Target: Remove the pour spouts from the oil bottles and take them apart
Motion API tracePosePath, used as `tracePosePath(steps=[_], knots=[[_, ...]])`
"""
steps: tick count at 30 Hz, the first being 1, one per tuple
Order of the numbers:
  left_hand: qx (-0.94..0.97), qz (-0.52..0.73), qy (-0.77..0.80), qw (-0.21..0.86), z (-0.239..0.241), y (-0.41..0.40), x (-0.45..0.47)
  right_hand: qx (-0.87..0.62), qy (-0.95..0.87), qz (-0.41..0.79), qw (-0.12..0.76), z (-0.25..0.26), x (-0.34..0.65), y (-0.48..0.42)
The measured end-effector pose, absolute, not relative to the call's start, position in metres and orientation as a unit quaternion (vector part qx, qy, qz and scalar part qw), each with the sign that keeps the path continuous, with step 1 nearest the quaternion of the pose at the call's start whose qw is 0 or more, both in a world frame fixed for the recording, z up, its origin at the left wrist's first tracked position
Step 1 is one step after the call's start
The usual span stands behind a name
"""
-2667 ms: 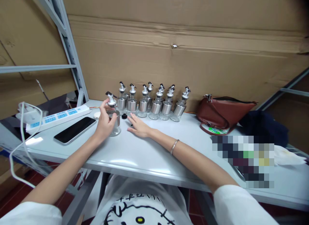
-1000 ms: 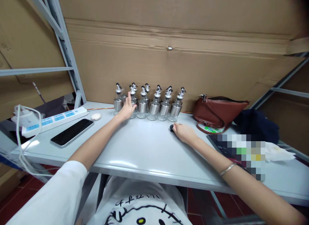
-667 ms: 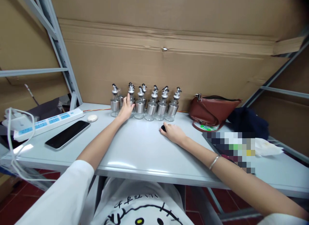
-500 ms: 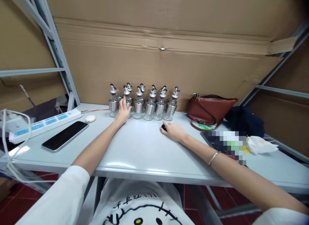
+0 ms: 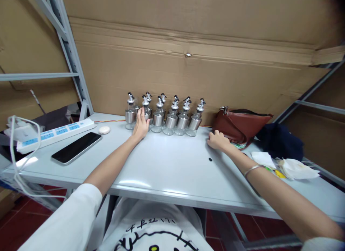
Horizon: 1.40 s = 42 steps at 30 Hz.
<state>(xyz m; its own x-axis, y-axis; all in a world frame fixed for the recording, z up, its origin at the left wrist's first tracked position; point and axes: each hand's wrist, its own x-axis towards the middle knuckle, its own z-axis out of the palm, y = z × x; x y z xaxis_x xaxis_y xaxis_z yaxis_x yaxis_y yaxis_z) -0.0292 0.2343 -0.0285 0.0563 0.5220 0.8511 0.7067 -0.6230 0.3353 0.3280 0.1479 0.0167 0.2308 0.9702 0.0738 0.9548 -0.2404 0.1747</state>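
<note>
Several glass bottles with steel sleeves and pour spouts stand grouped at the back of the table. My left hand (image 5: 141,125) is against the front of one bottle (image 5: 146,103) near the left end, fingers stretched upward, not wrapped round it. My right hand (image 5: 217,140) is on the table beside the brown handbag (image 5: 237,123), its fingers curled in; whatever they may hold is hidden. A small black piece (image 5: 210,159) lies on the tabletop in front of my right hand. The rightmost bottle (image 5: 194,123) stands left of that hand.
On the left are a white power strip (image 5: 56,134), a phone (image 5: 77,147) and a round white disc (image 5: 104,129). Dark blue cloth (image 5: 280,141) and crumpled white tissue (image 5: 298,169) lie at the right. A cardboard wall (image 5: 167,71) rises behind the bottles.
My right hand has moved right, from in front of the bottles to the handbag. The black thing formerly under its fingers is gone from there; a small black piece now shows on the table.
</note>
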Motion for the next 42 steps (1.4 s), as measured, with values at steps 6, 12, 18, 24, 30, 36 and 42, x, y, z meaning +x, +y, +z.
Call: tracePosePath(steps=[6, 12, 18, 24, 30, 36, 42], knots=[[-0.719, -0.535, -0.436, 0.08, -0.03, 0.235, -0.028, 0.697, 0.709, 0.109, -0.03, -0.001, 0.309, 0.112], [-0.719, -0.533, -0.438, 0.082, -0.03, 0.235, -0.03, 0.611, 0.758, 0.228, -0.022, -0.017, 0.315, 0.115], [-0.719, -0.532, -0.438, 0.088, -0.03, 0.234, -0.03, 0.606, 0.76, 0.231, 0.049, 0.0, 0.35, 0.146], [-0.722, -0.519, -0.448, 0.094, -0.028, 0.23, -0.031, 0.641, 0.743, 0.187, 0.039, -0.002, 0.358, 0.153], [-0.728, -0.516, -0.436, 0.113, -0.023, 0.221, -0.036, 0.694, 0.672, 0.113, -0.231, 0.018, 0.335, 0.162], [-0.804, -0.411, -0.367, 0.224, -0.013, 0.205, -0.029, 0.606, 0.642, -0.074, -0.464, 0.039, 0.281, 0.187], [-0.852, -0.273, -0.354, 0.273, -0.009, 0.202, 0.0, 0.622, 0.611, -0.014, -0.49, 0.031, 0.25, 0.201]])
